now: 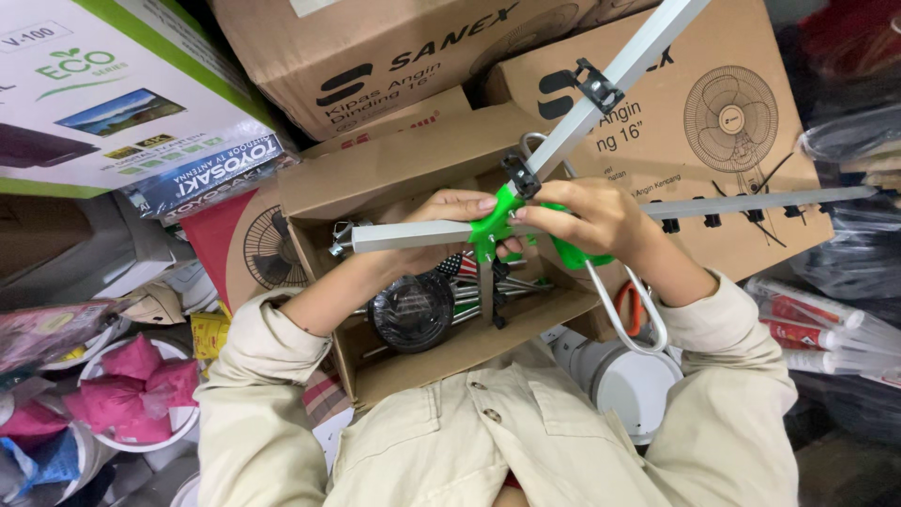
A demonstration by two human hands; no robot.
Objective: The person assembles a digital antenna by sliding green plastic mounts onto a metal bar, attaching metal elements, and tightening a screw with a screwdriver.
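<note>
An antenna frame of grey aluminium bars is held over an open cardboard box. One bar runs left, another rises diagonally to the upper right with black clips on it. They meet at a green plastic bracket. My left hand grips the bracket and the horizontal bar. My right hand is closed around the green part on the right, where a white wire loop hangs down. Inside the box lie a black coil of cable and metal rods.
Large brown cardboard boxes with fan pictures are stacked behind. A white and green box sits top left. White bowls with pink bags stand bottom left. Wrapped red and white tubes lie at right, and a white round object sits near my lap.
</note>
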